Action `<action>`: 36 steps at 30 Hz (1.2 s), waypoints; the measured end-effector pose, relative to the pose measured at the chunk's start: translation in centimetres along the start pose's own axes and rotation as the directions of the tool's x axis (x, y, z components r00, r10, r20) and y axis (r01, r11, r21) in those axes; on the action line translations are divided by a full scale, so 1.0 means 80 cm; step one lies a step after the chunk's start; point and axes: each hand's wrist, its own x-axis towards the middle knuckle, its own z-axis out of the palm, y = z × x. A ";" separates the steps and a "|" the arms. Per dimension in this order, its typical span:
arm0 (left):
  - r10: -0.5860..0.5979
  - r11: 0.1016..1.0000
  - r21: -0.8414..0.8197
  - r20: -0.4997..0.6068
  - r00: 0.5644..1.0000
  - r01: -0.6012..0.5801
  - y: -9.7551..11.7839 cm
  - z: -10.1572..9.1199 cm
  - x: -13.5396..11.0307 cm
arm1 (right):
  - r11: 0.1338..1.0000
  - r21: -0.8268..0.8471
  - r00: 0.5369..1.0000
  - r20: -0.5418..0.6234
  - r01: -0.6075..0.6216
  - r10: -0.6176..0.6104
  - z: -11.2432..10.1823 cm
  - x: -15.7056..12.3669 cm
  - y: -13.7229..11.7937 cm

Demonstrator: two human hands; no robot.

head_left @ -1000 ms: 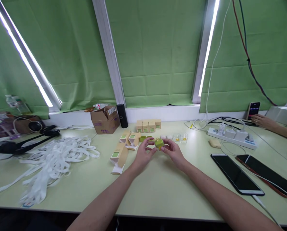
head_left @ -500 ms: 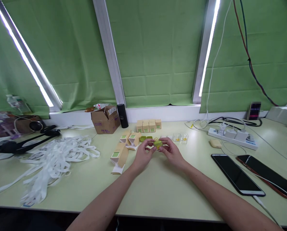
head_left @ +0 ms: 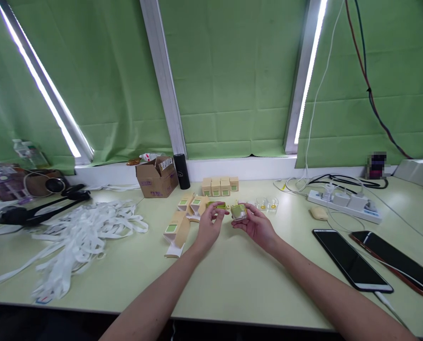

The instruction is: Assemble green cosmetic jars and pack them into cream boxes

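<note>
My right hand holds a small round green jar just above the pale green table, fingers curled round it. My left hand is a little to its left, fingers bent in a pinch near a flat green lid; whether it grips the lid I cannot tell. Behind the hands stands a row of small tan boxes with green labels. Several opened tan boxes lie to the left. Two clear small cups with yellow centres sit to the right.
A heap of white straps covers the left of the table. A cardboard box and black cylinder stand at the back. Two phones and a power strip with cables lie right. Black headgear lies far left.
The hands have drawn apart: the right one now holds the jar alone, tilted to show a pale side, while the left has moved left. A person's hand at the far right is gone.
</note>
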 end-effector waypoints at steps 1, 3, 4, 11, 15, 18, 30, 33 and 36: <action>-0.006 1.000 -0.001 -0.005 1.000 0.006 -0.001 -0.001 0.000 | 0.999 0.031 1.000 -0.003 -0.011 0.011 -0.003 0.001 -0.001; -0.029 0.999 0.017 -0.006 1.000 0.029 -0.004 -0.002 0.001 | 0.998 0.065 0.999 -0.029 -0.014 0.016 -0.009 0.002 -0.002; -0.042 0.999 0.030 -0.003 0.999 0.042 -0.005 -0.002 0.001 | 0.997 0.078 0.999 -0.044 -0.012 0.015 -0.011 0.003 -0.002; -0.073 0.995 0.074 0.027 0.997 0.071 -0.007 0.002 -0.001 | 0.995 0.094 0.999 -0.042 -0.011 0.015 -0.012 0.004 0.001; -0.094 0.993 0.077 0.048 0.994 0.090 -0.002 0.001 -0.003 | 0.991 0.134 0.999 -0.054 0.000 0.007 -0.006 0.002 0.001; -0.112 0.992 0.062 0.096 0.989 0.107 0.003 0.002 -0.004 | 0.992 0.121 0.993 -0.116 0.028 -0.014 -0.003 0.000 0.000; -0.089 0.996 0.042 0.166 0.982 0.083 0.000 0.009 -0.008 | 0.938 -0.316 0.967 -0.156 0.146 -0.203 0.000 0.000 0.008; -0.054 0.998 0.035 0.124 0.991 0.050 -0.004 0.009 -0.007 | 0.919 -0.351 0.968 -0.100 0.181 -0.229 0.002 -0.001 0.010; 0.081 0.988 0.127 0.042 0.996 -0.086 -0.005 0.006 -0.008 | 0.854 -0.450 0.952 -0.026 0.263 -0.306 0.004 -0.005 0.010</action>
